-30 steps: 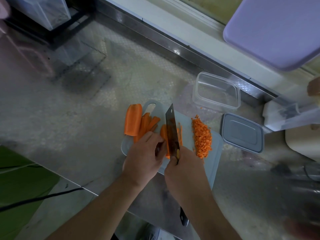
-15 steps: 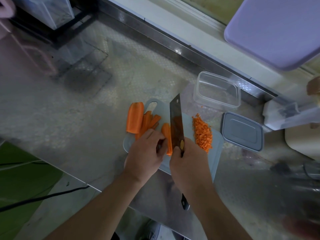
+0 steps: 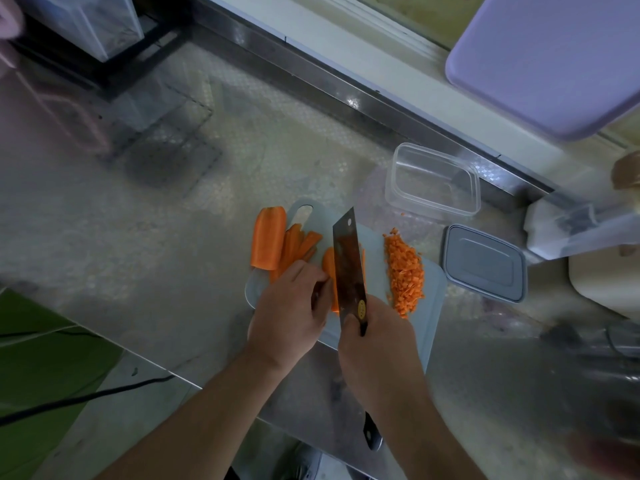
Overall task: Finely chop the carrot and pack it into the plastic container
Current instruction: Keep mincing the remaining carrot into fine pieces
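Observation:
On a pale cutting board [image 3: 433,289] lie a thick carrot chunk [image 3: 267,237], several carrot strips [image 3: 298,245] and a heap of finely diced carrot [image 3: 404,275]. My left hand [image 3: 289,315] holds down a carrot piece [image 3: 329,271] with curled fingers. My right hand [image 3: 377,344] grips a cleaver [image 3: 348,261], its blade standing against that piece beside my left fingertips. An empty clear plastic container [image 3: 433,180] stands beyond the board. Its grey lid [image 3: 485,263] lies to the right.
The board sits on a steel counter [image 3: 138,237] near its front edge. A lilac board [image 3: 554,57] leans at the upper right. White objects [image 3: 588,230] crowd the right side. A black rack [image 3: 104,39] stands at the far left. A cable [image 3: 86,396] runs below the counter.
The cleaver rose and tilted, then stayed over the carrot piece under my left hand. The view shifted slightly; both hands remain at the board.

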The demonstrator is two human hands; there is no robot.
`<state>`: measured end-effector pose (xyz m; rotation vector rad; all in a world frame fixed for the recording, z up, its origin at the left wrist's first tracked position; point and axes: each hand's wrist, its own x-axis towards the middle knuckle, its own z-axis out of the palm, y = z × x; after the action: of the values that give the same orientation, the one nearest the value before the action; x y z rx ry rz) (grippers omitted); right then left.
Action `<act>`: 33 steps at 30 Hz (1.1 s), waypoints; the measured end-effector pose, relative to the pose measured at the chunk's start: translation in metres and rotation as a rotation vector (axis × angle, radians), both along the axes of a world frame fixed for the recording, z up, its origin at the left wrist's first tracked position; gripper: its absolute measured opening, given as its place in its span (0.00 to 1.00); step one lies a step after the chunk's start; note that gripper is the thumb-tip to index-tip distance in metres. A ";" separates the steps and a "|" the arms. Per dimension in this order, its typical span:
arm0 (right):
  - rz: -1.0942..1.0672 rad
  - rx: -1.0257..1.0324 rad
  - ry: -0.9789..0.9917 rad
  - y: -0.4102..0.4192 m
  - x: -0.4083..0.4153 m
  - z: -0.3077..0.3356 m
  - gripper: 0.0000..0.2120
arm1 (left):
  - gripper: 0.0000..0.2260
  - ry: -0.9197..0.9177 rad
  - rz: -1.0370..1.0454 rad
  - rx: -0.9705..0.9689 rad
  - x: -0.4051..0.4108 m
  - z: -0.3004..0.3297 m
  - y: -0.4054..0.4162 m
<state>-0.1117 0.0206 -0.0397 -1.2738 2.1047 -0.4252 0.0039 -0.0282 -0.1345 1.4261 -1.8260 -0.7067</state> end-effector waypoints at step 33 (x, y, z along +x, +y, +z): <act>-0.024 -0.012 -0.027 -0.002 0.003 0.001 0.12 | 0.06 -0.006 -0.008 0.007 -0.001 0.000 0.000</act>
<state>-0.1083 0.0191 -0.0392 -1.2445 2.1001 -0.4639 0.0033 -0.0287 -0.1344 1.4277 -1.8365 -0.7139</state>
